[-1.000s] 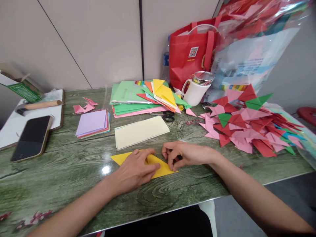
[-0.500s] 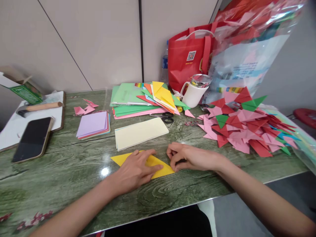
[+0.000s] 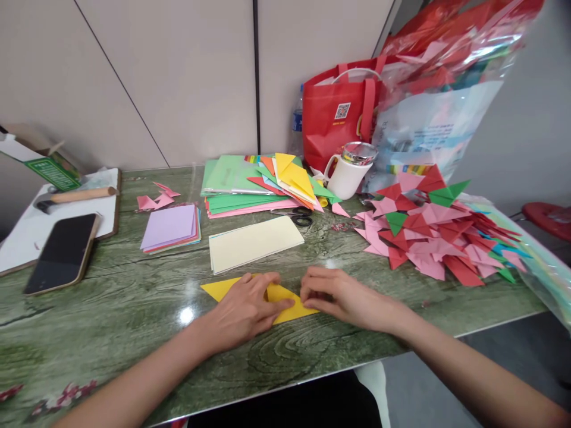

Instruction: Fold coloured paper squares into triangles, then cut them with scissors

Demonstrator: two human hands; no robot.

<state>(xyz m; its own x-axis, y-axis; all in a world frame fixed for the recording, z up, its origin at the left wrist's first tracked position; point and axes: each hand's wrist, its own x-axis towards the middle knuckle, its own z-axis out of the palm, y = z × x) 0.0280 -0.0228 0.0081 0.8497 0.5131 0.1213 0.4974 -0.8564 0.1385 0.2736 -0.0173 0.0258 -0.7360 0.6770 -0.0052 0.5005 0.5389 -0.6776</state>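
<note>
A folded sheet of yellow paper [image 3: 286, 316] lies on the table near its front edge, its pointed ends to the left and right. Spread across the middle of the sheet, my left hand [image 3: 250, 304] presses it down with the thumb and fingers apart. My right hand [image 3: 341, 295] is closed at the paper's right point, its fingertips pinching that corner. Part of the sheet is hidden under my left hand. Just beyond it lie cream paper strips [image 3: 256, 242].
Behind are lilac-topped paper squares [image 3: 168, 228], scissors [image 3: 303, 217], a green paper stack [image 3: 227, 175] and a white mug [image 3: 348, 175]. Folded red and pink pieces [image 3: 428, 238] heap up at right, before a red bag [image 3: 325, 134]. A phone [image 3: 62, 254] and hammer [image 3: 80, 194] lie left.
My right hand has shifted slightly inward over the paper's right corner, its fingers closer together. My left hand stays on the sheet. The camera view has moved a little.
</note>
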